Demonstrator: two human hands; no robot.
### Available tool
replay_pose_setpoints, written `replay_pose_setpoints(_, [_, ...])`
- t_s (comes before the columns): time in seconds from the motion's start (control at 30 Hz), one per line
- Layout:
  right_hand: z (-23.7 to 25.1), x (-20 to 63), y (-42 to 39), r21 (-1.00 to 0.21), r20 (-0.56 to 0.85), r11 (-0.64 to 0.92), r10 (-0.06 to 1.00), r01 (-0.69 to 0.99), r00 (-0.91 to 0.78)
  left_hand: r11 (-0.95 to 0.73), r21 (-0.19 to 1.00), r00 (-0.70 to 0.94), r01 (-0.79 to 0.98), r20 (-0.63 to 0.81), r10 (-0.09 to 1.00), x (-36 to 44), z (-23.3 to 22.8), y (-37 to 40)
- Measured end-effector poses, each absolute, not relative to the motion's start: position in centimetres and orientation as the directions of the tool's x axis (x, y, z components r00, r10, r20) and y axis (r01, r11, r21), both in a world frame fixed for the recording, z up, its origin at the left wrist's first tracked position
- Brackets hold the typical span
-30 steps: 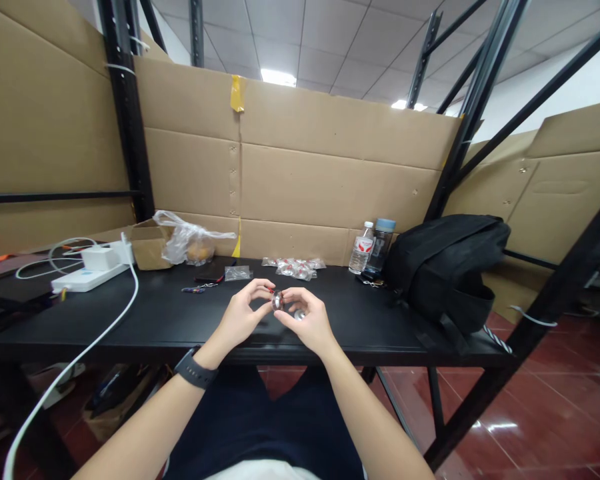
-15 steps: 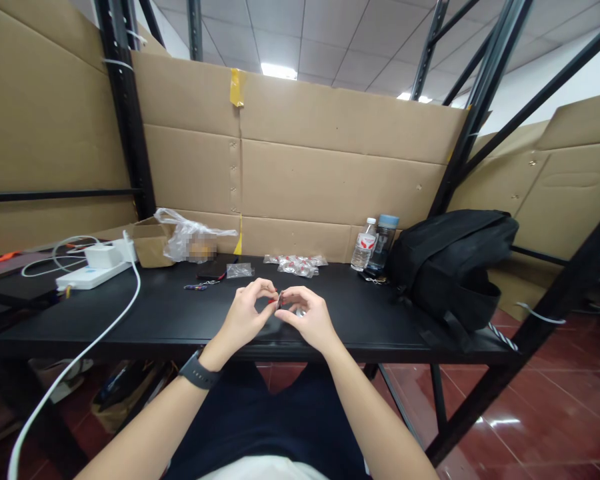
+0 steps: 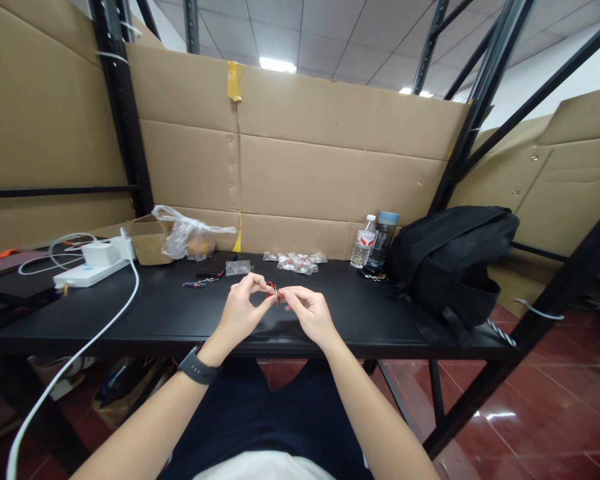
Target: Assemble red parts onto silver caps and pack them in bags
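Both hands meet over the front middle of the black table (image 3: 145, 320). My left hand (image 3: 241, 312), with a dark watch on its wrist, and my right hand (image 3: 307, 312) pinch one small red and silver part (image 3: 273, 289) between their fingertips. The part is seen edge-on and is too small to make out in detail. Behind the hands lie a pile of small clear bags with red and white parts (image 3: 294, 262) and one more small clear bag (image 3: 238, 268).
A black backpack (image 3: 453, 260) fills the right end. Two bottles (image 3: 373, 241) stand beside it. At the left are a white power strip (image 3: 87, 272) with cable, a cardboard box (image 3: 145, 241) and a plastic bag (image 3: 190, 239). Cardboard walls surround the table.
The small part, shown flat and round a second ago, has been turned edge-on between the fingertips. Both hands have drifted slightly up and away.
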State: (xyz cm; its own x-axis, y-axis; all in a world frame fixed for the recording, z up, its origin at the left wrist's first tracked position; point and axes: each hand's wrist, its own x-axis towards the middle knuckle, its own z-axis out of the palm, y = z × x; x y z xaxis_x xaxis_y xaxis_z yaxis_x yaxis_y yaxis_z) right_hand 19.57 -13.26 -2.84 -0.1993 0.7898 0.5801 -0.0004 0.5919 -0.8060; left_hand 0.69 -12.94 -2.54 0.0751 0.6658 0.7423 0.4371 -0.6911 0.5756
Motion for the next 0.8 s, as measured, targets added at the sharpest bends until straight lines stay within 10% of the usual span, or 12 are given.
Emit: replay_pose_setpoints(0.8, [-2.57, 19.81, -13.41, -0.636, 0.717, 0.740, 0.672, 0.219, -0.185, -0.694, 0.566, 0.088, 0.445, 0.744, 0.663, 0.88, -2.35, -13.16])
